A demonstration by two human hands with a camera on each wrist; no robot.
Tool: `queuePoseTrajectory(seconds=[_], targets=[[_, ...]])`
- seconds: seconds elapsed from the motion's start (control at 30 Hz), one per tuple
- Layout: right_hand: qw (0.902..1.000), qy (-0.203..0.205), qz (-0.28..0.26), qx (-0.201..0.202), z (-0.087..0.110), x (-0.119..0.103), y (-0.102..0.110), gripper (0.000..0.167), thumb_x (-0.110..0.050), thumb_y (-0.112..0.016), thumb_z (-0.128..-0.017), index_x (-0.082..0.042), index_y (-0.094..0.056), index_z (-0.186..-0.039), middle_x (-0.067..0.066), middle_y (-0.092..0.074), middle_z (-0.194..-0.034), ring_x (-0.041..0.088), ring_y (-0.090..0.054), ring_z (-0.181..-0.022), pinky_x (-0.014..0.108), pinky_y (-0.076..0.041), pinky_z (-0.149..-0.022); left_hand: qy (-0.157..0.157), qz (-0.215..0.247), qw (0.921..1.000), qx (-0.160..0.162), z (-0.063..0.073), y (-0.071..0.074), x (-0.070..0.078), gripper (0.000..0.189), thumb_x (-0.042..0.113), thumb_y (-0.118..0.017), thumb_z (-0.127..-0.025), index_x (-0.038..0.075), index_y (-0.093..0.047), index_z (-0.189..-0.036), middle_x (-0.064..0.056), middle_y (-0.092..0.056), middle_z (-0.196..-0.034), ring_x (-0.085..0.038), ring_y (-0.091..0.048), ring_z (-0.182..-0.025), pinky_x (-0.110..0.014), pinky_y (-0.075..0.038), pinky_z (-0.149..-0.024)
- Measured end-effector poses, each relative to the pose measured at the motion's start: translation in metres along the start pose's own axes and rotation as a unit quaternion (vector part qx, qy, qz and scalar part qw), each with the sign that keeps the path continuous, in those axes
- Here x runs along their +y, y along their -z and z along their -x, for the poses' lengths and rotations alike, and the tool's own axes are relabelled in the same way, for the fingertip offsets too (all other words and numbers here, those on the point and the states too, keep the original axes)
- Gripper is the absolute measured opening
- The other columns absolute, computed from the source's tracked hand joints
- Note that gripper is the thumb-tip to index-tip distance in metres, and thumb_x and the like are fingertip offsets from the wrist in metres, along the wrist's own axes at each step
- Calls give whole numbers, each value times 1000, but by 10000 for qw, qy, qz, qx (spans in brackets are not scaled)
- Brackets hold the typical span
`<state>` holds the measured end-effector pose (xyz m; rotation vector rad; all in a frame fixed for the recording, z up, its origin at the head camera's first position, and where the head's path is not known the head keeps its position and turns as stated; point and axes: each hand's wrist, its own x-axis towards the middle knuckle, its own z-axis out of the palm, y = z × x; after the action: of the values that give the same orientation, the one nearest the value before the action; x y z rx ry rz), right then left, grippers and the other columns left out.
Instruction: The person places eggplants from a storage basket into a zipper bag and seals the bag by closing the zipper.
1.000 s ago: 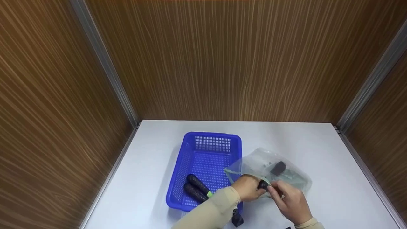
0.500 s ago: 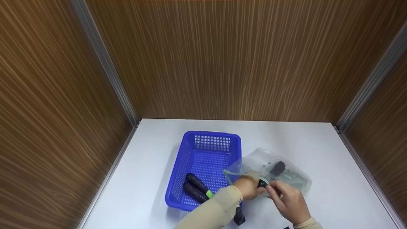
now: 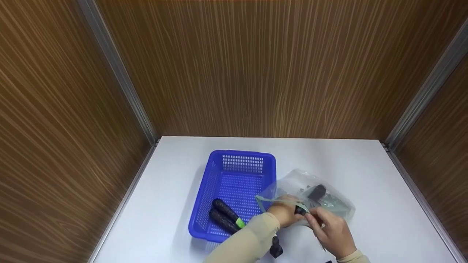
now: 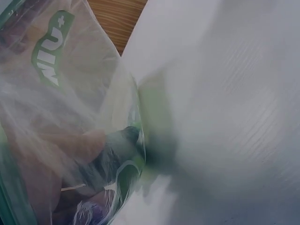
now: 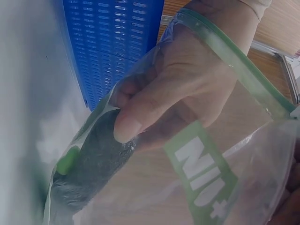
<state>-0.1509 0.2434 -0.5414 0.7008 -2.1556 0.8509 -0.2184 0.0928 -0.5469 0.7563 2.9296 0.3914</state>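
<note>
My left hand [image 3: 284,212] reaches inside a clear zip bag [image 3: 338,205] with a green-edged mouth. In the right wrist view its thumb and fingers grip a dark eggplant [image 5: 96,161] with a green end, seen through the plastic. The left wrist view shows this eggplant [image 4: 123,143] close to the bag's edge. With thumb and fingers my right hand [image 3: 333,231] pinches the bag's mouth on its near right side. Dark parts show at the bag's mouth and deeper inside; I cannot tell whether they belong to one eggplant.
A blue perforated basket [image 3: 199,204] stands to the left, one corner of the bag over its right rim. Two dark eggplants [image 3: 223,215] lie side by side inside it, partly behind the left sleeve [image 3: 248,237]. Wood-grain panels [image 3: 237,73] enclose the white table [image 3: 175,175].
Both hands keep their places at the bag with hardly any movement. The whole view shifts very slightly, and the bag's green-edged mouth lies a little differently over the left wrist.
</note>
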Motion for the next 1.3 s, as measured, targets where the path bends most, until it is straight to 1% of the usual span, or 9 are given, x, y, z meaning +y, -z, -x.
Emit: queuePoseTrajectory(seconds=[0.3, 0.47, 0.7, 0.87, 0.93, 1.0, 1.07, 1.17, 1.3], targets=[[10000, 65, -39, -32, 6, -2, 2, 21, 1, -74, -78, -15, -64, -87, -18, -55, -71, -6, -49, -58, 15, -41, -48, 34, 82, 9999, 113, 4, -5, 2, 38, 43, -72, -83, 23, -67, -115, 11, -64, -110, -3, -56, -106, -15, -41, -92], [10000, -6, -17, -54, 12, -2, 2, 23, 2, -75, -77, -15, -65, -87, -17, -56, -71, -5, -51, -59, 14, -42, -50, 64, 184, 9998, 73, 8, -7, 7, 31, 43, -67, -87, 25, -68, -111, 12, -63, -110, -2, -55, -106, -15, -41, -92], [9997, -226, 84, -85, 22, 0, 8, 25, 5, -75, -74, -13, -66, -88, -13, -61, -73, -1, -56, -60, 14, -45, -52, -579, 76, 9975, 402, 22, -2, 17, 25, 41, -60, -92, 20, -68, -105, 9, -66, -101, -3, -61, -97, -16, -47, -84], [9989, -314, 336, -49, 24, 2, 12, 28, 7, -76, -70, -14, -65, -85, -11, -62, -73, 0, -56, -60, 15, -45, -51, -1083, 265, 9928, 428, 32, 11, 22, 18, 36, -62, -92, 21, -65, -83, 12, -55, -70, -1, -52, -68, -18, -44, -63], [9987, -347, 364, -65, 24, 3, 13, 28, 7, -77, -70, -14, -65, -86, -10, -63, -74, 0, -57, -61, 15, -46, -51, -1287, 368, 9901, 417, 36, 17, 22, 16, 32, -63, -92, 20, -64, -81, 12, -47, -64, -3, -46, -63, -20, -40, -58], [9986, -361, 373, -80, 25, 3, 14, 29, 7, -77, -70, -14, -65, -86, -11, -62, -74, 0, -58, -61, 15, -46, -51, -1463, 445, 9873, 432, 41, 23, 21, 10, 30, -64, -91, 21, -66, -86, 12, -46, -65, -3, -45, -63, -20, -38, -58], [9988, -332, 345, -83, 25, 4, 13, 29, 8, -77, -70, -14, -65, -86, -11, -61, -74, 0, -57, -61, 15, -46, -52, -1632, 470, 9845, 435, 48, 30, 18, 11, 29, -63, -92, 20, -68, -94, 13, -52, -71, -1, -49, -68, -18, -41, -61], [9989, -312, 322, -113, 24, 4, 12, 28, 7, -76, -71, -14, -64, -86, -13, -60, -73, -1, -56, -60, 15, -46, -52, -1802, 635, 9808, 383, 60, 40, 11, 21, 31, -62, -93, 17, -69, -108, 10, -65, -90, -1, -58, -84, -15, -46, -72], [9988, -307, 350, -121, 21, 4, 10, 25, 5, -75, -74, -14, -64, -86, -13, -59, -72, -1, -55, -61, 15, -45, -54, -1877, 898, 9772, 417, 74, 57, -4, 30, 30, -62, -94, 12, -66, -118, 4, -67, -111, -6, -61, -101, -16, -46, -87]])
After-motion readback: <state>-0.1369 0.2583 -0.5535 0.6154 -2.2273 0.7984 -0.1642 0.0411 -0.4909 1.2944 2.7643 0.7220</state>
